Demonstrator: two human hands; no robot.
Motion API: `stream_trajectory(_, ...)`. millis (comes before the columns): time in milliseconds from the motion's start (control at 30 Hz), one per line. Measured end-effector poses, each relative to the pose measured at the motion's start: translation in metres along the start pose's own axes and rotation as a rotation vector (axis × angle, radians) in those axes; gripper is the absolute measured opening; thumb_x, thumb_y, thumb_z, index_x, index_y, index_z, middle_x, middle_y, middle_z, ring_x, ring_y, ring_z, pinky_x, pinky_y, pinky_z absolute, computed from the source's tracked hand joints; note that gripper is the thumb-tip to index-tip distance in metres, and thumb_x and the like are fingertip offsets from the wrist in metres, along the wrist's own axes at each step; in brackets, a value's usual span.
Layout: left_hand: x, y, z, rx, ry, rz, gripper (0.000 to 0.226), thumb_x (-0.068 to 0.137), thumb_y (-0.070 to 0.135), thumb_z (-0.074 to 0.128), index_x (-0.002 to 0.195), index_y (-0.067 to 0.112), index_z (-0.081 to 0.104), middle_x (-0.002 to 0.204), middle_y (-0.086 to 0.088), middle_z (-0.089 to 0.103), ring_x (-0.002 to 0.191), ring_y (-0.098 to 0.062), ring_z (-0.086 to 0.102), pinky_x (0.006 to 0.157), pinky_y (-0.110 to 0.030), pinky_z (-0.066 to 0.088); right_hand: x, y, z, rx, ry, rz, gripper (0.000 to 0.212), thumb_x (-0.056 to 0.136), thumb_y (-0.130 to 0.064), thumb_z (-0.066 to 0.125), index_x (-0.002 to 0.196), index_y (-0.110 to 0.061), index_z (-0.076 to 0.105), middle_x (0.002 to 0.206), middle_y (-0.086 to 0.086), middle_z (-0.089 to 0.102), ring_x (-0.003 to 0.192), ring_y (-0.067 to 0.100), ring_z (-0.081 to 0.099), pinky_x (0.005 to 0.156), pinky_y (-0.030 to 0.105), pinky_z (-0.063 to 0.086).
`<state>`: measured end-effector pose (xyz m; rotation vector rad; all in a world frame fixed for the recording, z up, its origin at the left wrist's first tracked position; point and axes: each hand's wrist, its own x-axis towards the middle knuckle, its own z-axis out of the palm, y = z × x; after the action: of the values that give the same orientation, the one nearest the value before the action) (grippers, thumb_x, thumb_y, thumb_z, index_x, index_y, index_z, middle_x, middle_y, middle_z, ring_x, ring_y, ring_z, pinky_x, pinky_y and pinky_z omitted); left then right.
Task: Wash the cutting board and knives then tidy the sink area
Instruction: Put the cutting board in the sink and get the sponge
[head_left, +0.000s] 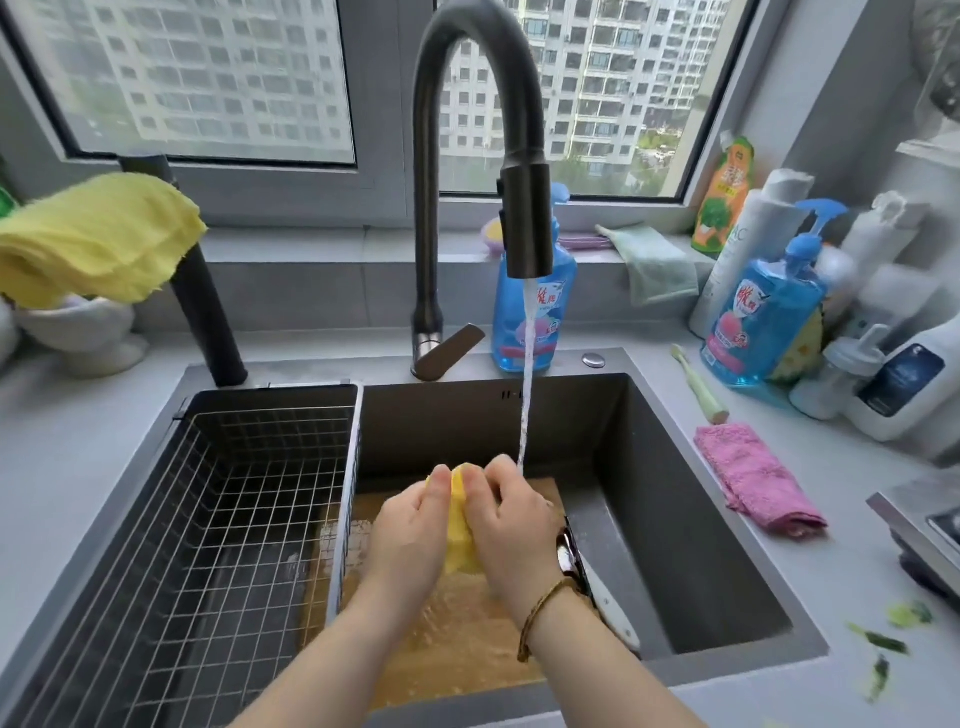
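The wooden cutting board (457, 639) lies flat in the sink (701, 519), wet and brown, its 9 o'clock side under one wire basket (234, 493). One white-handled knife (615, 610) lies along its 3 o'clock edge. Above the board, the left hand (410, 525) and right hand (514, 519) pinch one yellow cloth (460, 525) at the faucet (524, 218) stream. Two blue soap bottles (532, 312) (763, 322) stand at 12 and 2 o'clock.

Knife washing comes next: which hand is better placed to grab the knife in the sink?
Probably the right hand: the knife lies by its wrist, right of the cutting board; the left hand is farther.
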<state>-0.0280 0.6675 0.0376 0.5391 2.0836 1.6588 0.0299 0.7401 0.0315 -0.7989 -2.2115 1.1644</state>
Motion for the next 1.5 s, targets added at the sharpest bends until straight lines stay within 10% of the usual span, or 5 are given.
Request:
stream_trajectory(1367, 0.021, -0.015, 0.001, -0.01, -0.103, -0.011, 0.048, 0.098, 0.031, 0.032, 0.054, 0.015, 0.045, 0.043, 0.009, 0.042, 0.043, -0.005, 0.039, 0.044, -0.016, 0.033, 0.007, 0.043, 0.021, 0.007, 0.03, -0.137, 0.034, 0.078, -0.058, 0.023, 0.059, -0.031, 0.033, 0.048, -0.01, 0.034, 0.052, 0.007, 0.045, 0.047, 0.027, 0.031)
stream_trajectory(1500, 0.03, -0.014, 0.002, 0.011, -0.053, -0.03, 0.047, 0.098, 0.03, 0.032, 0.056, 0.016, 0.047, 0.053, 0.004, 0.046, 0.052, -0.009, 0.042, 0.048, -0.016, 0.035, -0.006, 0.031, 0.026, 0.004, 0.009, -0.266, 0.04, 0.086, -0.057, 0.03, 0.061, -0.026, 0.037, 0.048, -0.016, 0.031, 0.048, -0.001, 0.044, 0.042, 0.011, 0.028)
